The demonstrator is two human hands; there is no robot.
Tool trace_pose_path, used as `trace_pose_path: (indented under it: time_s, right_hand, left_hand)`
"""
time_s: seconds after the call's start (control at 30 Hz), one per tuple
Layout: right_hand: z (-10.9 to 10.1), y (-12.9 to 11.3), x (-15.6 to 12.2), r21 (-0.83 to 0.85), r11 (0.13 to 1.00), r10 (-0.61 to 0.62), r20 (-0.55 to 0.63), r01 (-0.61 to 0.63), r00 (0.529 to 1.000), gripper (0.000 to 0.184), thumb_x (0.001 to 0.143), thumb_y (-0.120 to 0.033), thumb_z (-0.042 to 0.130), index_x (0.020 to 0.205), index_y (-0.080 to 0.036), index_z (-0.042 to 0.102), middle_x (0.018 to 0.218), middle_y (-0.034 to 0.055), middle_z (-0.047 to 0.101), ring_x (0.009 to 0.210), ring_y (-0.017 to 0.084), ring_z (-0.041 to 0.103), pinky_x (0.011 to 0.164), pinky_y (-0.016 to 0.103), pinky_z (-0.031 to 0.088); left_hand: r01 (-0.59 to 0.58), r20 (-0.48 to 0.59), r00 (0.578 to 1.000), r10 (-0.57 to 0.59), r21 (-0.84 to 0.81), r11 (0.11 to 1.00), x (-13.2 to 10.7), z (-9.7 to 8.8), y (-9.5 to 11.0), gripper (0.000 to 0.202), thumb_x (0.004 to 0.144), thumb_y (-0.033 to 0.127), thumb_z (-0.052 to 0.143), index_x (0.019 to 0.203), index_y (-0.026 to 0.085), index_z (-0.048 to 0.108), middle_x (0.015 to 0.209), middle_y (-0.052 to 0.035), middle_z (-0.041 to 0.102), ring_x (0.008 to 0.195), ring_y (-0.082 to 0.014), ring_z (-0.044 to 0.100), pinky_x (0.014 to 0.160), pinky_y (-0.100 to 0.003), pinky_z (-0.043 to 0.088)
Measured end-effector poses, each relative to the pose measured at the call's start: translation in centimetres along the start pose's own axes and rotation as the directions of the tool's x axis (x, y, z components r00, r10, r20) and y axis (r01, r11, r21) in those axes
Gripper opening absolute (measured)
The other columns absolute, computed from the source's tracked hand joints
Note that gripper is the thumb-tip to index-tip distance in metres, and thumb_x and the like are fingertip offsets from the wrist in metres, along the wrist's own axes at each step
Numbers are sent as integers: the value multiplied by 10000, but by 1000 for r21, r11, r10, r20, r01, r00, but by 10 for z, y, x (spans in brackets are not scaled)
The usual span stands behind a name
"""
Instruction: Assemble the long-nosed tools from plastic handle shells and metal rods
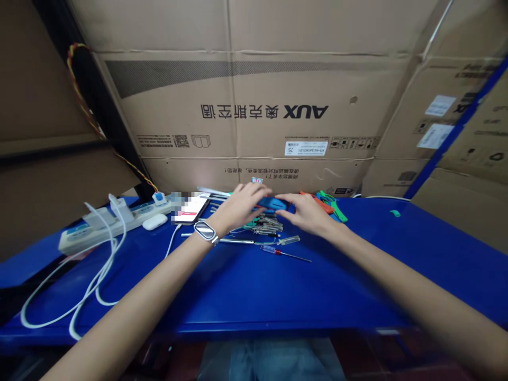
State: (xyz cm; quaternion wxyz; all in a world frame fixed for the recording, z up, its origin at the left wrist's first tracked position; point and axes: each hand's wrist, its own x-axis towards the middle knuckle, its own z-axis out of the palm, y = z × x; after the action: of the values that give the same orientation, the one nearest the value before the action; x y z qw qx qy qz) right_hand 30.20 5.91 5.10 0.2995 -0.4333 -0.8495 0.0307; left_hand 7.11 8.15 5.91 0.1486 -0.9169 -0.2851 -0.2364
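Both my hands reach to the far middle of the blue table. My left hand, with a watch on its wrist, and my right hand grip the two ends of a small blue flat tool between their fingers. Just below the hands lies a pile of small screwdrivers and metal bits. A red-handled screwdriver and a clear-handled one lie nearer to me.
A phone and a white earbud case sit left of the hands. A white power strip with chargers and white cables is at far left. Red and green plastic tools lie at right. Cardboard boxes wall the back.
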Motion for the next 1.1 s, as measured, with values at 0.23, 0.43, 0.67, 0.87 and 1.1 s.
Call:
trace_pose_path:
  time_s: [0.23, 0.43, 0.67, 0.87, 1.1]
  right_hand:
    - [26, 42, 51, -132, 979, 164, 67, -154, 984, 375, 876, -319, 611, 1237, -239, 671, 1180, 60, 717, 1057, 265, 656, 914, 385, 499]
    - [45, 48, 78, -199, 957, 247, 176, -212, 953, 398, 874, -400, 609, 1246, -266, 655, 1199, 68, 695, 1117, 297, 625, 902, 419, 495]
    - [48, 27, 54, -150, 976, 174, 87, -160, 981, 381, 903, -436, 567, 1230, -248, 624, 1196, 94, 581, 960, 229, 635, 784, 339, 481]
    - [43, 12, 27, -75, 994, 88, 115, -79, 990, 138, 905, -305, 577, 913, -203, 669, 1006, 46, 618, 841, 164, 609, 709, 270, 420]
    - [33, 11, 6, -26, 995, 93, -11, -93, 996, 147, 872, -288, 624, 991, -211, 660, 1022, 35, 664, 818, 166, 613, 706, 279, 415]
  left_hand:
    - [393, -34, 919, -394, -35, 919, -32, 30, -55, 279, 928, 147, 425, 1148, 165, 597, 1129, -122, 594, 1024, -282, 593, 905, -441, 498]
    - [390, 111, 917, -384, -38, 920, -46, 45, -62, 247, 882, 158, 501, 1088, 204, 628, 1184, -89, 574, 1060, -258, 615, 949, -409, 507]
    - [239, 129, 959, -252, 109, 965, -29, 39, -55, 159, 846, 127, 549, 924, 191, 672, 1015, -97, 612, 959, -274, 589, 865, -431, 495]
    - [233, 109, 964, -241, 81, 969, -27, 32, -47, 116, 885, 177, 548, 964, 189, 632, 995, -90, 635, 957, -272, 593, 853, -419, 487]
    - [157, -79, 981, -176, -203, 967, -41, 14, -25, 108, 979, 222, 489, 1029, 197, 582, 1012, -58, 649, 936, -204, 637, 821, -349, 519]
